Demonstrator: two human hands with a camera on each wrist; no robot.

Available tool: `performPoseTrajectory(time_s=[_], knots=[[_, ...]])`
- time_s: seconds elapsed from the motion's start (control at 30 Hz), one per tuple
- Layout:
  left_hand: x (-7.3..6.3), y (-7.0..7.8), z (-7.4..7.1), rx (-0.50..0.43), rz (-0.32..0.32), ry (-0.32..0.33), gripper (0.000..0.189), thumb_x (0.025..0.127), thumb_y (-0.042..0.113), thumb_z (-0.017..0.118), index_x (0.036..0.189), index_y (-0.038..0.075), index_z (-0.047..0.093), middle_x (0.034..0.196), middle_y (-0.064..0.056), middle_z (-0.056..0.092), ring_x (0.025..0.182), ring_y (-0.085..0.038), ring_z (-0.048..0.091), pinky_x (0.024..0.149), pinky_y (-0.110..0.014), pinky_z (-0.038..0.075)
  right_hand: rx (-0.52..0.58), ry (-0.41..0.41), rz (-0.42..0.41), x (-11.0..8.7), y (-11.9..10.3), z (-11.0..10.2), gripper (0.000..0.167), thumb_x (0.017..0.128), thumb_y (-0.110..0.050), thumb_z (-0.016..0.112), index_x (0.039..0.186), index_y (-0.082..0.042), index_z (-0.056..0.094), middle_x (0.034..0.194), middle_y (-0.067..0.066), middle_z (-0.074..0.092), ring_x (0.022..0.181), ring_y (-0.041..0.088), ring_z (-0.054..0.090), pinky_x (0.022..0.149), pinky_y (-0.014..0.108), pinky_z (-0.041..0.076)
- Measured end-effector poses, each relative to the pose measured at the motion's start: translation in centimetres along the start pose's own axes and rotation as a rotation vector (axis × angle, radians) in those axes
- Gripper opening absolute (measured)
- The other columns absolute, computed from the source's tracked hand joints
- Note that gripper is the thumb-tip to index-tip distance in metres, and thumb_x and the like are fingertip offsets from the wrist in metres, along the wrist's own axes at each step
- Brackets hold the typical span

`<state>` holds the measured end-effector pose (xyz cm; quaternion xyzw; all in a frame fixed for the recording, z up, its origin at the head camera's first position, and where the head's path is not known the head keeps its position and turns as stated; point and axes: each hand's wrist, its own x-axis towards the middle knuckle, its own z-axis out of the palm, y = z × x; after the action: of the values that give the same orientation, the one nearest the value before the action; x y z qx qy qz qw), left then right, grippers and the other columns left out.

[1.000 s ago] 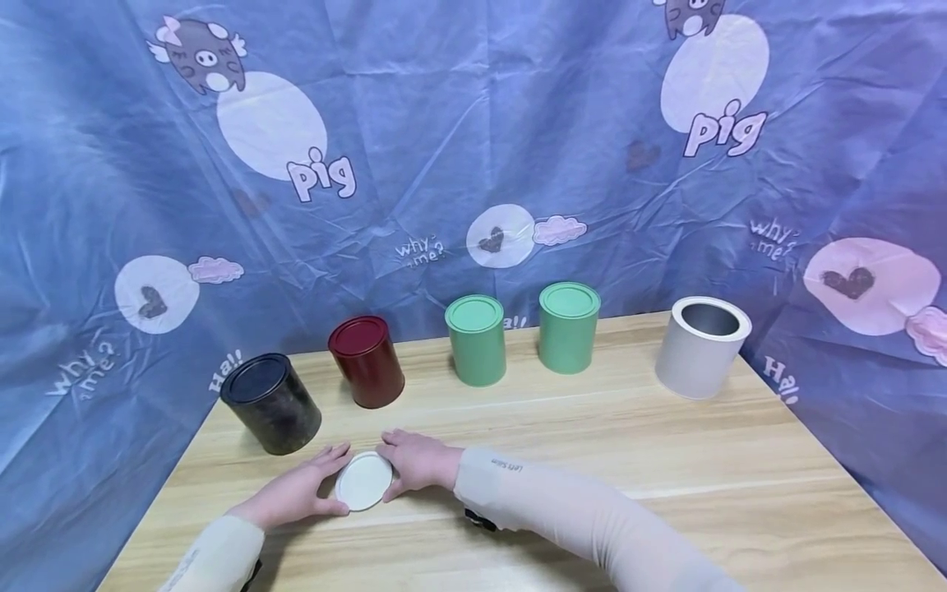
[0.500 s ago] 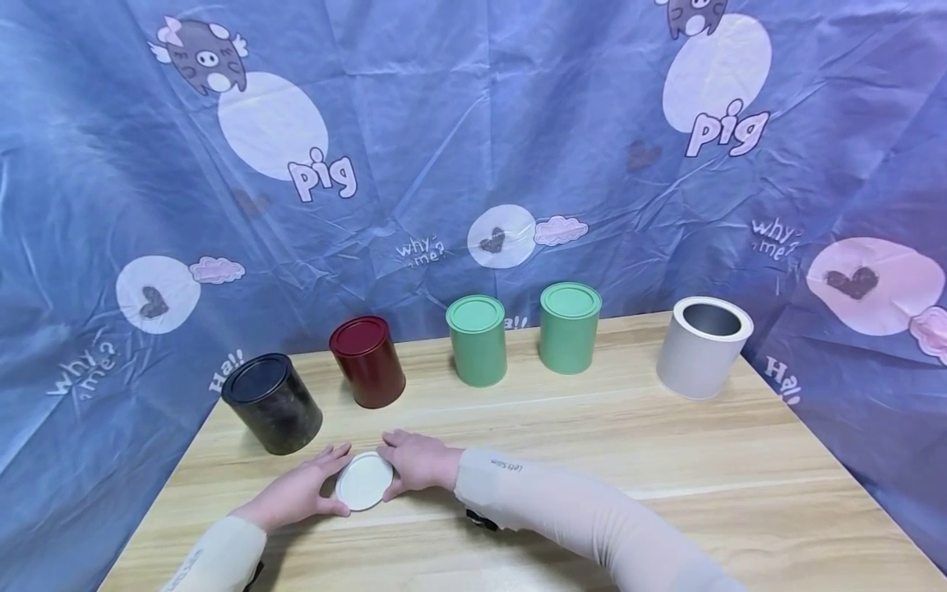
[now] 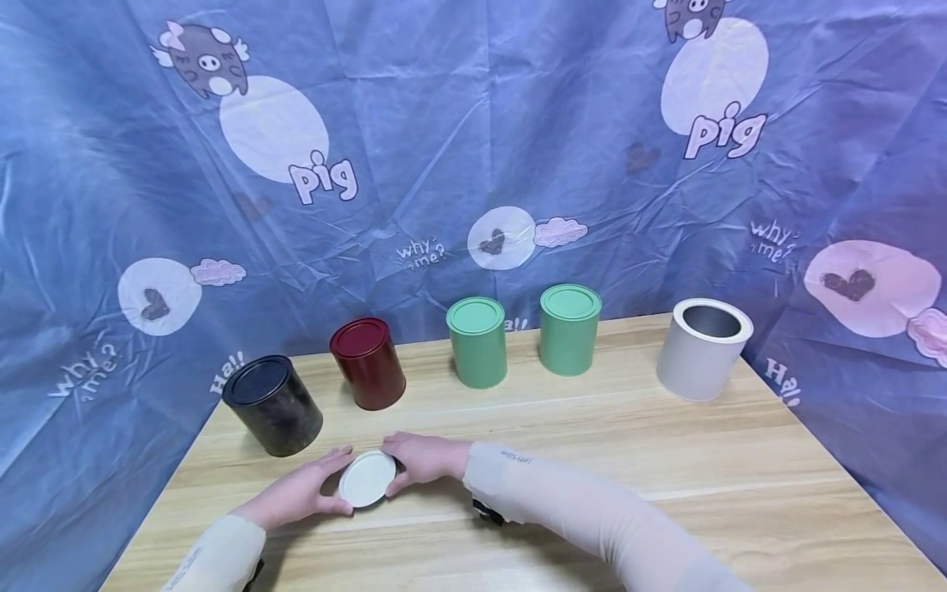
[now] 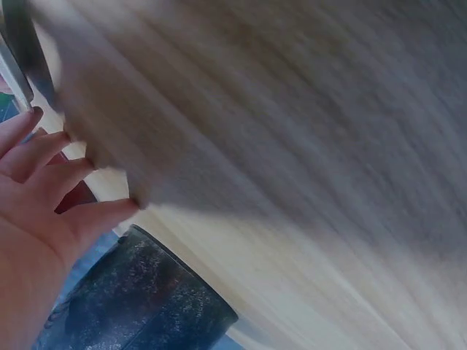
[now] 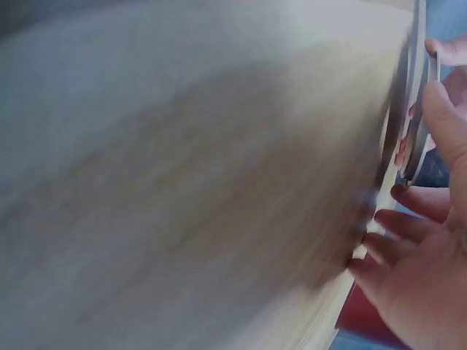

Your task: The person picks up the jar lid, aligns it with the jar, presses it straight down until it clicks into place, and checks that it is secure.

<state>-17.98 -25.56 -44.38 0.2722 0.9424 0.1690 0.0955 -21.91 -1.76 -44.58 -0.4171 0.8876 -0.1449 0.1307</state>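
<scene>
A round white can lid (image 3: 367,479) is held between both hands near the front left of the table. My left hand (image 3: 299,493) grips its left edge, thumb at the near side and fingers at the far side. On the opposite edge my right hand (image 3: 422,459) pinches it between thumb and fingers. The right wrist view shows the lid (image 5: 419,142) edge-on, with a dark shadow beside it on the wood. Only a sliver of the lid (image 4: 16,73) shows in the left wrist view. A black can (image 3: 281,407) stands just beyond the left fingers.
Along the back of the wooden table (image 3: 592,460) stand a dark red can (image 3: 370,366), a green can (image 3: 477,349), a second green can (image 3: 570,337) and, at the right, a white can (image 3: 699,353) with an open top. A blue printed cloth (image 3: 414,107) hangs behind.
The lid and my right hand have shifted slightly to the right. My left hand has barely moved, and the cans stand where they were.
</scene>
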Motion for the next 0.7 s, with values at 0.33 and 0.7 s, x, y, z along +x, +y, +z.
performPoseTrajectory(time_s=[0.33,0.7], knots=[[1.0,1.7,-0.5,-0.006,0.025,0.014,0.086,0.076,0.047,0.076,0.135,-0.009,0.049,0.136,-0.027,0.053,0.124,-0.044,0.052,0.101,-0.056,0.042,0.182,0.037,-0.102,-1.6,1.7,-0.8,0.039,0.086,-0.030,0.074,0.114,-0.009,0.056,0.101,-0.004,0.057,0.095,0.003,0.052,0.092,0.014,0.043],[3.0,3.9,-1.6,-0.066,0.048,0.035,0.082,0.077,0.036,0.079,0.138,-0.009,0.046,0.140,-0.029,0.048,0.127,-0.046,0.048,0.103,-0.058,0.040,0.272,0.063,0.008,-4.2,3.1,-2.6,0.067,0.086,-0.033,0.072,0.142,-0.008,0.045,0.153,0.017,0.037,0.144,0.026,0.033,0.119,0.033,0.026]])
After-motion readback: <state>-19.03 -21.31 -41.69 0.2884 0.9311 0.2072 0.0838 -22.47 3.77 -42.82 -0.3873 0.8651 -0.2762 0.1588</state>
